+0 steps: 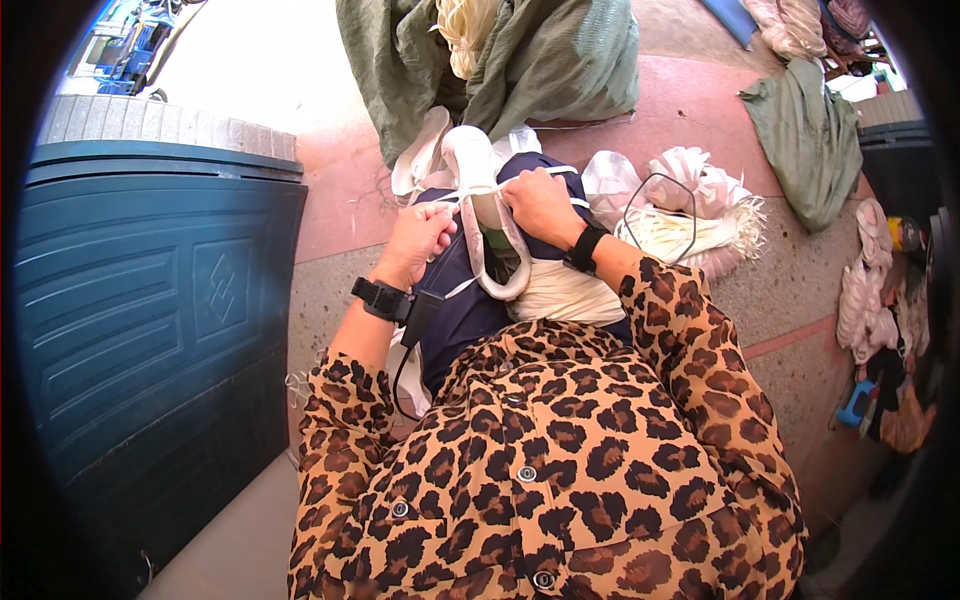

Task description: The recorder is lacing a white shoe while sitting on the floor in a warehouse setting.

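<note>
A long white oval ring [468, 155], seemingly wrapped or padded, stands between my knees over dark blue trousers. A thin white strip [478, 191] crosses it near its upper part. My left hand [420, 240] is closed at the ring's left side, pinching one end of the strip. On the other side my right hand [543, 207] grips the strip close against the ring. A loose tail of strip hangs below the left hand. Cream strands [565, 292] lie in a bundle across my lap, under the ring's lower end.
A green woven sack [560, 70] with cream strands stands ahead. To the right, white bundles [700, 185] lie under a thin dark polygonal frame [693, 215]. Another green sack [808, 140] lies farther right. A blue panelled door [150, 300] borders the left.
</note>
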Demonstrator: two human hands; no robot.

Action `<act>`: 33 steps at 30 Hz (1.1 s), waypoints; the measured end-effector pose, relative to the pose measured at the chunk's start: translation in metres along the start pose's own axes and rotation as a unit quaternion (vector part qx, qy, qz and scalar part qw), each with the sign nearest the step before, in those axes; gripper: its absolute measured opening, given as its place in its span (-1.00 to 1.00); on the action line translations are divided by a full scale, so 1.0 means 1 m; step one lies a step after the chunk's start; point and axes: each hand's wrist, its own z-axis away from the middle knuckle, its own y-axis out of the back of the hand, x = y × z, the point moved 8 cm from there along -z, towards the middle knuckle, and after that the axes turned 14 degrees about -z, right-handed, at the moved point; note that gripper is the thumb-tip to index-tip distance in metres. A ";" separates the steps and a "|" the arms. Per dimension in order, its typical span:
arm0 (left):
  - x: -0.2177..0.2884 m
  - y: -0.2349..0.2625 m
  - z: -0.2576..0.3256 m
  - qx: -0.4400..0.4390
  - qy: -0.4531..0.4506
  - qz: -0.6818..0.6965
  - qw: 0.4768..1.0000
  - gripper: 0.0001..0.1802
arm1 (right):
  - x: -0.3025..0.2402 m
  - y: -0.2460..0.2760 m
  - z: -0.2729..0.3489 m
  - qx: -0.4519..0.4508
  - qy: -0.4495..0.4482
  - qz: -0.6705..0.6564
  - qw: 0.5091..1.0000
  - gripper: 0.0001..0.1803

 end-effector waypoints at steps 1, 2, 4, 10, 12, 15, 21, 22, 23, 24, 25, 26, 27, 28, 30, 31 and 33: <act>-0.001 0.000 0.001 0.016 0.013 -0.013 1.000 -0.82 | -0.006 -0.002 0.000 -0.001 0.027 0.012 1.000 -0.86; -0.002 -0.004 0.002 0.019 0.014 -0.013 1.000 -0.82 | -0.008 -0.003 -0.001 -0.002 0.030 0.011 0.999 -0.86; 0.008 -0.001 0.005 0.093 -0.064 -0.027 0.993 -0.81 | -0.027 -0.003 0.002 0.023 0.145 0.106 0.983 -0.90; -0.003 0.005 -0.007 0.201 -0.131 -0.179 0.954 -0.79 | -0.021 0.008 0.006 0.102 0.121 0.064 0.985 -0.92; 0.011 0.003 0.000 0.257 -0.153 -0.284 0.911 -0.77 | -0.019 0.015 0.007 0.123 0.093 0.066 0.986 -0.89; 0.030 -0.003 0.005 0.308 -0.192 -0.417 0.833 -0.84 | -0.017 0.012 0.006 0.101 0.091 0.072 0.988 -0.86; 0.053 -0.024 0.009 0.317 -0.248 -0.569 0.717 -0.83 | -0.014 0.008 0.006 0.082 0.080 0.057 0.992 -0.81; 0.052 -0.020 0.008 0.324 -0.227 -0.548 0.737 -0.81 | -0.015 0.008 0.007 0.083 0.081 0.058 0.992 -0.81; 0.052 -0.014 0.011 0.337 -0.200 -0.535 0.748 -0.75 | -0.013 0.009 0.009 0.076 0.062 0.045 0.994 -0.79; 0.054 -0.016 0.015 0.338 -0.201 -0.535 0.748 -0.75 | -0.012 0.009 0.010 0.069 0.042 0.031 0.996 -0.77; 0.058 -0.019 0.022 0.349 -0.202 -0.552 0.730 -0.73 | -0.013 0.011 0.012 0.065 0.050 0.016 0.997 -0.73; 0.062 -0.024 0.029 0.360 -0.202 -0.569 0.711 -0.71 | -0.013 0.011 0.013 0.066 0.050 0.016 0.996 -0.73; 0.060 -0.031 0.030 0.344 -0.203 -0.586 0.705 -0.71 | -0.014 0.011 0.014 0.075 0.058 0.016 0.995 -0.73; 0.059 -0.034 0.031 0.343 -0.204 -0.587 0.704 -0.71 | -0.014 0.012 0.015 0.085 0.065 0.016 0.994 -0.73; 0.056 -0.038 0.032 0.340 -0.203 -0.583 0.709 -0.76 | -0.012 0.009 0.012 0.078 0.048 0.012 0.996 -0.76; 0.054 -0.037 0.031 0.342 -0.205 -0.561 0.725 -0.82 | -0.009 0.007 0.010 0.071 0.031 0.007 0.997 -0.78; 0.044 -0.031 0.023 0.338 -0.199 -0.537 0.747 -0.85 | -0.009 0.005 0.010 0.065 0.026 -0.021 0.997 -0.80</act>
